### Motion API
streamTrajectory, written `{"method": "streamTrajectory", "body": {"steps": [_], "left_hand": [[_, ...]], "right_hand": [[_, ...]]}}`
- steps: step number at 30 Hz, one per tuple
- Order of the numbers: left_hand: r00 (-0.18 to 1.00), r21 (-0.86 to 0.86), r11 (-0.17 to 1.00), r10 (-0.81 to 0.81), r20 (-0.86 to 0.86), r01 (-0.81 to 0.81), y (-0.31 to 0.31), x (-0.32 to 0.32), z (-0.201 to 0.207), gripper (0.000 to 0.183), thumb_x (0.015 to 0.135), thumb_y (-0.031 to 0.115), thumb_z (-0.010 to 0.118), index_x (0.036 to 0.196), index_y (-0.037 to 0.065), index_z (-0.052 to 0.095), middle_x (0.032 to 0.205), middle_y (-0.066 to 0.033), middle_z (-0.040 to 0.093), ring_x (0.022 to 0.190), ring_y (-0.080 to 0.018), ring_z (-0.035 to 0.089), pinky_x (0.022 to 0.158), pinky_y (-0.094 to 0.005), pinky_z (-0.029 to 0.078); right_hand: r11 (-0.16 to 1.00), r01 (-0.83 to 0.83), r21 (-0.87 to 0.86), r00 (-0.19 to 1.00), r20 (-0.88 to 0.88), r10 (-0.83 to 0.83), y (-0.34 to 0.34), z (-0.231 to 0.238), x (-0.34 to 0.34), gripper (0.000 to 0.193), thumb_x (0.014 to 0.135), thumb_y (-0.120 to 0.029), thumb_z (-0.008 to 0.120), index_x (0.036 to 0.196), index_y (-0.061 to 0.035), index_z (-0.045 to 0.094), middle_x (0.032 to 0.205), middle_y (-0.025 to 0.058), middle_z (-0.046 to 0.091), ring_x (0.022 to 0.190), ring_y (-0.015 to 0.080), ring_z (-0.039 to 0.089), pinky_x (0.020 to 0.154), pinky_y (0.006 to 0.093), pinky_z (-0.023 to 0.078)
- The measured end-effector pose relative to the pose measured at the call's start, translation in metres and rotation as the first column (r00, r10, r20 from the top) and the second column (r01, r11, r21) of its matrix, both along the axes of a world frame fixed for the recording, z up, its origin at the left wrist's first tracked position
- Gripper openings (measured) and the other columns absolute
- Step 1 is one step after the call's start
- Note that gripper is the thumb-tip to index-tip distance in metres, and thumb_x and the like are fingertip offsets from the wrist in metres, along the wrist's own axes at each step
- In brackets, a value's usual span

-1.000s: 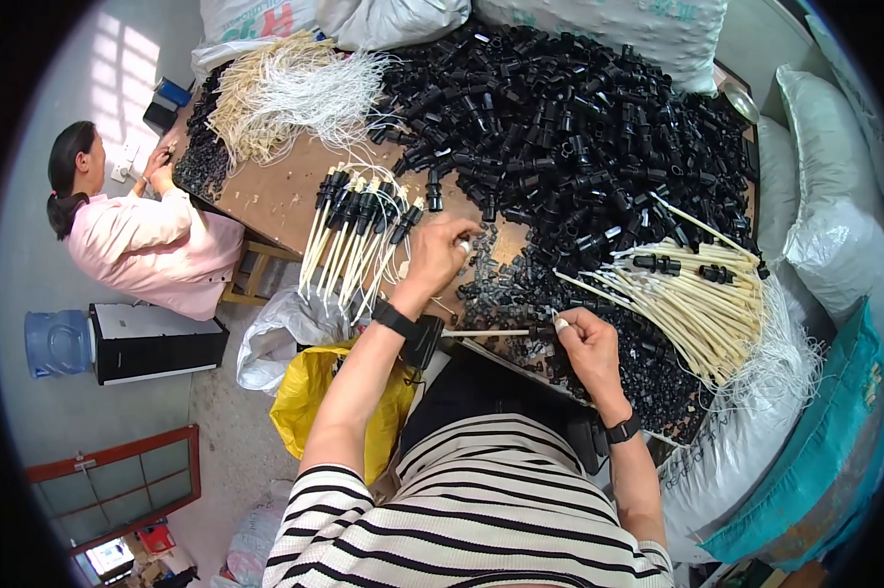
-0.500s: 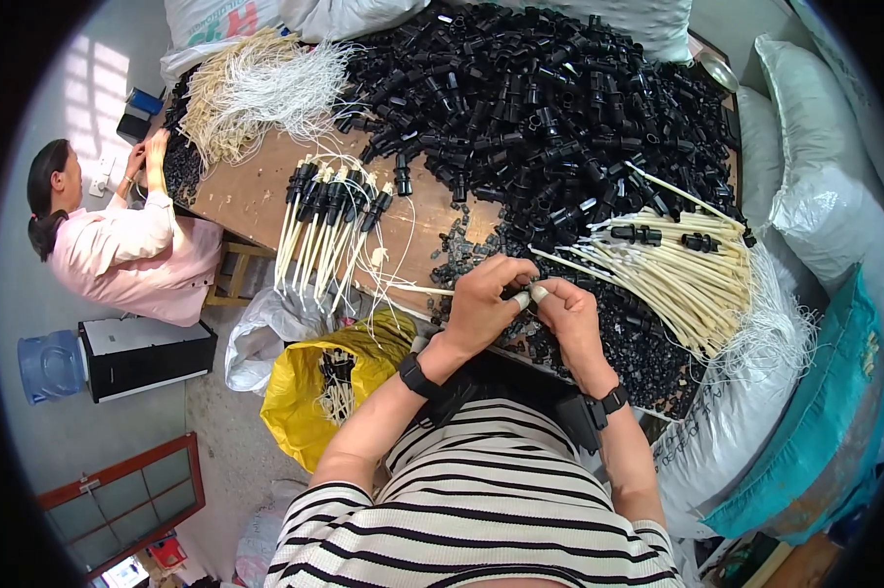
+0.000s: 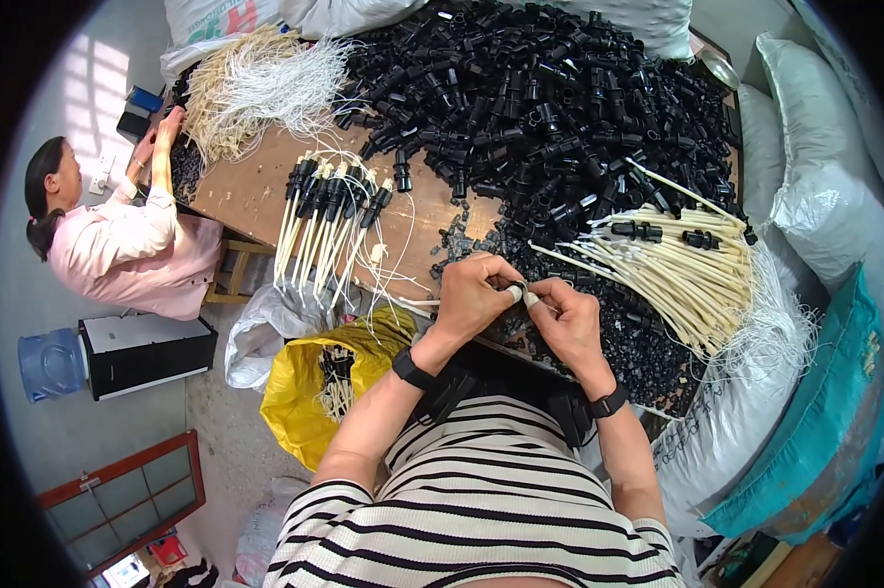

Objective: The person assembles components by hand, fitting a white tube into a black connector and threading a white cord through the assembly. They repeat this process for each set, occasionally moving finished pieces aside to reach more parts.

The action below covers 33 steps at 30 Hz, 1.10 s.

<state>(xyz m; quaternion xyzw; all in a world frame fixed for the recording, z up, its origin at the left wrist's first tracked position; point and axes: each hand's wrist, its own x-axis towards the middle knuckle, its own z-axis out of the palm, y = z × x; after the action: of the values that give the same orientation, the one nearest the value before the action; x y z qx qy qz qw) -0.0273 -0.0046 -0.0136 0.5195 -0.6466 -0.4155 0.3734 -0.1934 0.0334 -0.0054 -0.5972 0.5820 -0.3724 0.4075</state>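
Note:
Over the table's near edge, my left hand (image 3: pixel 473 299) and my right hand (image 3: pixel 565 318) meet with fingertips pinched together. Between them shows a small black plastic piece (image 3: pixel 519 284), mostly covered by the fingers. Pale covers wrap a digit on each hand. A cream rod (image 3: pixel 420 304) runs up to my left hand from the left; whether the fingers grip it is hidden. Below and around my right hand lie many small black bits (image 3: pixel 638 363). To the left sits a row of cream rods with black sockets (image 3: pixel 329 201) and white strings.
A heap of black plastic sockets (image 3: pixel 520 98) covers the back of the table (image 3: pixel 251 191). At right lies a bundle of cream rods (image 3: pixel 677 274). Stuffed white sacks (image 3: pixel 819 147) and a teal sack (image 3: pixel 814 412) flank it. A yellow bag (image 3: pixel 295 402) stands lower left; a co-worker (image 3: pixel 119 235) sits far left.
My hands have shifted slightly left, and their fingertips have come closer around the small black piece. The cream rod's visible part beside my left hand is shorter and lower. The co-worker's hands have moved up.

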Motion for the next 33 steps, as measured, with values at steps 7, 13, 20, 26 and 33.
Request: {"method": "streamTrajectory", "body": {"steps": [7,13,20,26,33], "left_hand": [[0.988,-0.266,0.964,0.016,0.153,0.026,-0.005,0.003,0.007,0.008,0.064,0.001,0.069,0.070,0.002,0.065,0.064,-0.0044,0.058,0.064,-0.0168,0.057,0.059,-0.0289,0.043],[0.995,-0.075,0.992,-0.097,0.039,0.100,-0.011,0.003,0.020,0.011,0.059,0.005,0.070,0.065,0.005,0.061,0.063,-0.0051,0.056,0.065,-0.0232,0.055,0.058,-0.0337,0.044],[0.973,-0.426,0.897,-0.024,0.228,0.122,-0.007,0.005,0.019,0.013,0.059,0.003,0.068,0.069,0.006,0.060,0.072,-0.0054,0.057,0.071,-0.0246,0.055,0.061,-0.0343,0.044],[0.946,-0.245,0.915,-0.296,0.130,0.320,-0.006,0.002,0.040,0.044,0.063,0.007,0.070,0.107,0.008,0.066,0.091,-0.0096,0.065,0.083,-0.0277,0.064,0.074,-0.0335,0.052],[0.892,0.137,0.915,-0.402,0.208,0.381,-0.007,0.012,0.025,0.033,0.071,0.011,0.065,0.104,0.008,0.067,0.085,-0.0153,0.067,0.075,-0.0331,0.065,0.066,-0.0382,0.051]], "right_hand": [[0.994,-0.050,-0.094,0.996,-0.076,0.043,-0.004,0.006,0.000,0.011,0.079,-0.009,0.066,0.089,-0.0050,0.068,0.060,0.0097,0.063,0.048,0.0182,0.059,0.048,0.0279,0.045],[0.984,-0.038,-0.172,0.994,0.098,0.055,0.000,0.004,-0.002,0.010,0.080,-0.002,0.066,0.090,-0.0006,0.068,0.056,-0.0018,0.053,0.050,0.0025,0.042,0.047,0.0207,0.034],[0.993,-0.115,0.007,0.973,0.200,0.112,-0.003,0.009,-0.014,0.011,0.081,-0.003,0.067,0.092,-0.0003,0.069,0.063,-0.0020,0.059,0.051,0.0012,0.044,0.047,0.0202,0.033],[0.965,-0.058,0.255,0.661,0.735,-0.154,0.001,0.001,-0.015,0.018,0.085,0.000,0.065,0.102,0.0014,0.063,0.063,-0.0088,0.048,0.054,-0.0018,0.035,0.050,0.0172,0.026],[0.967,-0.150,-0.206,0.980,0.101,0.174,0.000,0.016,-0.024,0.032,0.080,0.002,0.055,0.107,-0.0052,0.071,0.088,0.0088,0.071,0.059,0.0162,0.061,0.058,0.0266,0.050]]}}
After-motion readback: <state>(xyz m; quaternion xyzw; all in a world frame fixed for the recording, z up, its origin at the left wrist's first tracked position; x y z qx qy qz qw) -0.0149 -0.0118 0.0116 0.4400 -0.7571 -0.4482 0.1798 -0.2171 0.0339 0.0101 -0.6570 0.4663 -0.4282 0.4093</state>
